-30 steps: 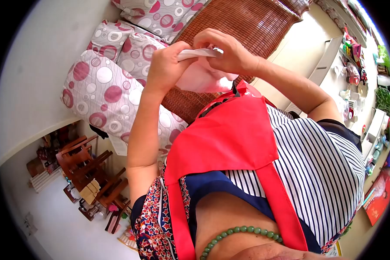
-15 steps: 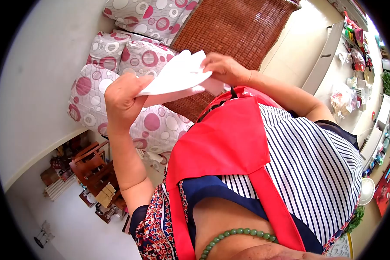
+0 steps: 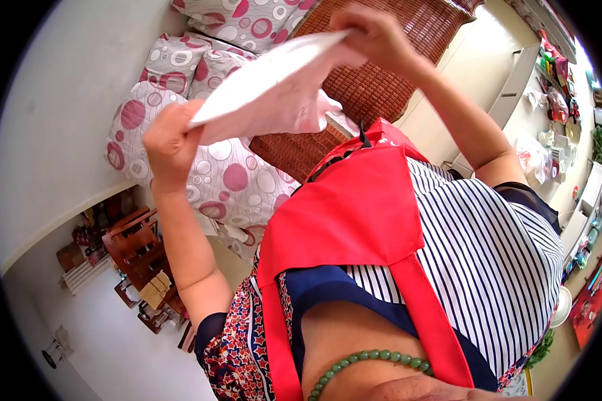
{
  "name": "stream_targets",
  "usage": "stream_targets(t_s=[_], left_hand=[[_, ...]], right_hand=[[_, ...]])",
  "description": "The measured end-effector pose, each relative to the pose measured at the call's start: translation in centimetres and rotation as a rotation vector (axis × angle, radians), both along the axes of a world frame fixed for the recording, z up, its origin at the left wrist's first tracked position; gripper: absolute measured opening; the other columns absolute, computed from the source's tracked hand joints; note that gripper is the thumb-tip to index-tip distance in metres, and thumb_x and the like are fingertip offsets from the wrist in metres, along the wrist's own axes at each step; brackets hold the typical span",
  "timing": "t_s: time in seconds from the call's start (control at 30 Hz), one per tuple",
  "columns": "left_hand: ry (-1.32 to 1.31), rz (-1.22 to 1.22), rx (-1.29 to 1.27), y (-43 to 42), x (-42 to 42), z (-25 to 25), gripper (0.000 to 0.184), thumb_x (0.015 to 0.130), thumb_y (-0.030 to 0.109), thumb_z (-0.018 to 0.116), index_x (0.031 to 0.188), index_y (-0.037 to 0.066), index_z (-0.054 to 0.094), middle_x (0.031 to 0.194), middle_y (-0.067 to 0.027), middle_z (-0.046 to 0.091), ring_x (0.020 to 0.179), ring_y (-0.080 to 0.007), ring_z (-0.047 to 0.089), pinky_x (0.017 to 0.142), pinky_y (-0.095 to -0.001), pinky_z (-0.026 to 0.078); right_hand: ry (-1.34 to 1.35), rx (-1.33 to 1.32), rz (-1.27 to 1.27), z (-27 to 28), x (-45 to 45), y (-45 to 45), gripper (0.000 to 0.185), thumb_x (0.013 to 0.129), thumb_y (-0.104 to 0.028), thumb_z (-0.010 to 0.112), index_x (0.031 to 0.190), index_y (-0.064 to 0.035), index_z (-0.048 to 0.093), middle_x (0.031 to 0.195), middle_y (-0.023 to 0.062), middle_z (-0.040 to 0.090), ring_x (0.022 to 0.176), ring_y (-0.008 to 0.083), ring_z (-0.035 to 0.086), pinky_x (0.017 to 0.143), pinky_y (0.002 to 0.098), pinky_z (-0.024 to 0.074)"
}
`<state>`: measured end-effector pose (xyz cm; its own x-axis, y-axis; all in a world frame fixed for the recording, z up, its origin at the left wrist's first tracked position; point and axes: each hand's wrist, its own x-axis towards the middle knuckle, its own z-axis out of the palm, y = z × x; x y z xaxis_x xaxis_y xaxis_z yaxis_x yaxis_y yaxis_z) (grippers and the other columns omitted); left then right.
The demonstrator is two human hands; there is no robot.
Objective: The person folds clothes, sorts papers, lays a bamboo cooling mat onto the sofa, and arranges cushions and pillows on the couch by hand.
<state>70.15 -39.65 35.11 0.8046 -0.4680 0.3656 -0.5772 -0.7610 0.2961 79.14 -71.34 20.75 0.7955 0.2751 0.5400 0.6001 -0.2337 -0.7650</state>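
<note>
A white cloth (image 3: 267, 87) is stretched between my two hands above the bed, its lower edge hanging in loose folds. My left hand (image 3: 170, 144) is closed in a fist on its left corner. Higher up on the right, my right hand (image 3: 374, 39) grips the opposite end, slightly smeared by motion. Below the cloth I see my red apron (image 3: 344, 207) over a striped top (image 3: 481, 260).
Behind the cloth lies a bed with a brown woven mat (image 3: 374, 80) and circle-patterned bedding (image 3: 231, 177). Wooden furniture (image 3: 137, 244) stands at the lower left. Along the right, a white cabinet (image 3: 508, 100) bears plastic bags (image 3: 532, 157) and small items.
My right hand has moved up and to the right, and my left hand slightly left and down. The folded cloth has been pulled open and spread between them.
</note>
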Motion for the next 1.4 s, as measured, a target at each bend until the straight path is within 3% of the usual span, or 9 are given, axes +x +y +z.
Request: stream_targets(t_s=[0.1, 0.2, 0.37, 0.53, 0.77, 0.9, 1.1, 1.27, 1.4], left_hand=[[-0.191, 0.125, -0.137, 0.2, -0.1, 1.1, 0.013, 0.077, 0.006, 0.067, 0.089, 0.003, 0.065, 0.072, -0.0108, 0.057, 0.066, -0.0238, 0.058, 0.06, -0.0314, 0.045], [-0.185, 0.096, -0.021, -0.7, 0.9, 1.7, 0.013, 0.078, 0.007, 0.068, 0.09, 0.004, 0.064, 0.074, -0.0089, 0.061, 0.067, -0.0208, 0.061, 0.063, -0.0291, 0.048], [-0.185, 0.101, -0.179, -1.3, 0.4, 2.2, 0.011, 0.079, 0.006, 0.068, 0.087, 0.003, 0.062, 0.078, -0.0055, 0.063, 0.067, -0.0145, 0.057, 0.062, -0.0263, 0.046], [0.431, -0.129, -0.256, -2.0, -0.3, 5.1, 0.019, 0.081, 0.015, 0.07, 0.091, 0.001, 0.061, 0.079, 0.0006, 0.057, 0.073, -0.007, 0.05, 0.068, -0.0198, 0.039], [0.75, -0.226, -0.785, -6.2, -4.6, 8.9, 0.032, 0.073, 0.015, 0.071, 0.09, -0.002, 0.05, 0.081, -0.011, 0.058, 0.073, -0.0129, 0.054, 0.07, -0.0248, 0.045], [0.837, -0.635, -0.874, -7.4, -4.1, 10.9, 0.044, 0.069, 0.005, 0.074, 0.099, -0.003, 0.043, 0.082, -0.0176, 0.059, 0.074, -0.0174, 0.059, 0.072, -0.0308, 0.05], [0.721, -0.466, -0.758, -5.6, -4.9, 12.2, 0.065, 0.068, 0.014, 0.079, 0.114, -0.005, 0.037, 0.091, -0.0202, 0.061, 0.08, -0.0211, 0.063, 0.076, -0.0307, 0.051], [0.451, -0.058, -0.742, -5.9, -5.0, 10.5, 0.084, 0.064, 0.042, 0.082, 0.119, -0.007, 0.042, 0.092, -0.0167, 0.063, 0.079, -0.021, 0.065, 0.069, -0.0263, 0.052], [0.607, 0.009, -0.623, -2.5, -2.1, 10.5, 0.081, 0.07, 0.041, 0.078, 0.126, -0.004, 0.04, 0.104, -0.0144, 0.062, 0.09, -0.0196, 0.063, 0.08, -0.0278, 0.051]], right_hand=[[-0.33, -0.026, -0.112, 8.0, -0.5, -1.7, 0.022, 0.079, -0.004, 0.062, 0.1, -0.0012, 0.063, 0.079, 0.0068, 0.058, 0.07, 0.0211, 0.058, 0.063, 0.0294, 0.0472], [-0.402, -0.337, 0.142, 5.4, 1.6, -2.9, 0.023, 0.073, 0.0, 0.063, 0.096, -0.0022, 0.066, 0.087, 0.0101, 0.062, 0.08, 0.026, 0.063, 0.069, 0.0321, 0.0511], [-0.295, -0.292, -0.078, 10.5, -0.8, -4.5, 0.018, 0.075, 0.001, 0.06, 0.092, -0.0013, 0.065, 0.089, 0.0134, 0.064, 0.081, 0.0302, 0.064, 0.072, 0.0342, 0.0518], [-0.123, -0.409, 0.096, 7.5, -0.3, -6.4, 0.018, 0.078, -0.004, 0.063, 0.095, -0.0009, 0.064, 0.084, 0.0141, 0.065, 0.079, 0.0293, 0.064, 0.07, 0.0361, 0.0507], [0.049, -0.314, 0.419, 11.4, -0.3, -7.7, 0.018, 0.082, -0.001, 0.06, 0.099, 0.0008, 0.063, 0.095, 0.0128, 0.065, 0.088, 0.0226, 0.063, 0.076, 0.032, 0.0491], [0.351, -0.221, 0.473, 10.9, 0.1, -3.4, 0.024, 0.084, -0.004, 0.058, 0.107, 0.0008, 0.063, 0.106, 0.0133, 0.064, 0.094, 0.0194, 0.061, 0.082, 0.0312, 0.0475], [-0.089, -0.105, 0.536, 4.2, -6.9, 9.0, 0.032, 0.077, -0.005, 0.062, 0.109, 0.0, 0.059, 0.11, 0.0112, 0.062, 0.1, 0.02, 0.06, 0.084, 0.0304, 0.0492], [0.962, 0.173, 0.948, 0.0, -10.8, 9.0, 0.033, 0.084, -0.016, 0.06, 0.114, -0.0029, 0.058, 0.103, 0.0141, 0.064, 0.104, 0.0231, 0.059, 0.088, 0.0328, 0.0461], [1.224, 0.244, 1.032, -3.2, -10.4, 7.7, 0.035, 0.085, -0.017, 0.058, 0.118, -0.0031, 0.055, 0.108, 0.0133, 0.061, 0.106, 0.0222, 0.057, 0.091, 0.0326, 0.0444]])
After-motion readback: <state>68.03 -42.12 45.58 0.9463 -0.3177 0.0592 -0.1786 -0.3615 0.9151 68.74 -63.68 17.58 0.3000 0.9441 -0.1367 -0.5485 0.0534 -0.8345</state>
